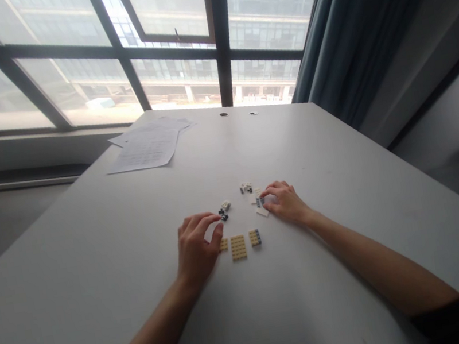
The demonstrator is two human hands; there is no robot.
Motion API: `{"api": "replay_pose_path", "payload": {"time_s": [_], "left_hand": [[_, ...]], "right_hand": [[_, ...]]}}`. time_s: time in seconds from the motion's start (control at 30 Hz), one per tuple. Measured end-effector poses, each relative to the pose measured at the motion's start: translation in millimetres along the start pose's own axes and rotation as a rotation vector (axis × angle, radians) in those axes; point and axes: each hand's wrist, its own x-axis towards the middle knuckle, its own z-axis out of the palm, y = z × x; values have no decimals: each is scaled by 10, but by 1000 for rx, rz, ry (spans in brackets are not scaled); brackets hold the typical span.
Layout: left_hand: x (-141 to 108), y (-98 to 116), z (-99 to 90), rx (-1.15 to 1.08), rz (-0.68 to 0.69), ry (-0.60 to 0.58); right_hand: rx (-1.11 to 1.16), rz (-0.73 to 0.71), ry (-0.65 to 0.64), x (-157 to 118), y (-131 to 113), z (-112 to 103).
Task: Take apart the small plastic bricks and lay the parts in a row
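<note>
My left hand [200, 245] rests on the white table, thumb and fingers apart, its fingertips beside small dark pieces [223, 215]. A small white piece [226, 205] lies just beyond them. Thumb and index finger of my right hand [285, 202] are at a small blue-grey piece [259, 202], one on each side of it. Near that hand lies a flat white piece [262, 212]. Between my hands and closer to me sit a tan studded plate [238, 247], a tan and blue-grey block [255, 237] and another tan piece [224, 244], partly hidden by my left hand.
A group of white and dark pieces [246, 188] lies farther back. Printed sheets of paper [145, 147] are at the back left of the white table [295, 144]. Beyond the far edge are windows, with a dark blue curtain [329, 34] at the right.
</note>
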Motion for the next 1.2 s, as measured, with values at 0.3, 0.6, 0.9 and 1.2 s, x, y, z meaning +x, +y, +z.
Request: {"api": "replay_pose_path", "payload": {"time_s": [0.3,0.6,0.9,1.2], "left_hand": [[-6,-1,4,10,35,-12],[-12,0,-7,25,39,-24],[-20,65,-1,-152,-16,-20],[-48,203,-46,-395,-204,-175]], "right_hand": [[-2,-17,-46,74,39,-28],[40,-161,-9,58,97,-20],[189,-339,221,-72,-258,-3],[147,-629,247,-235,-811,223]]}}
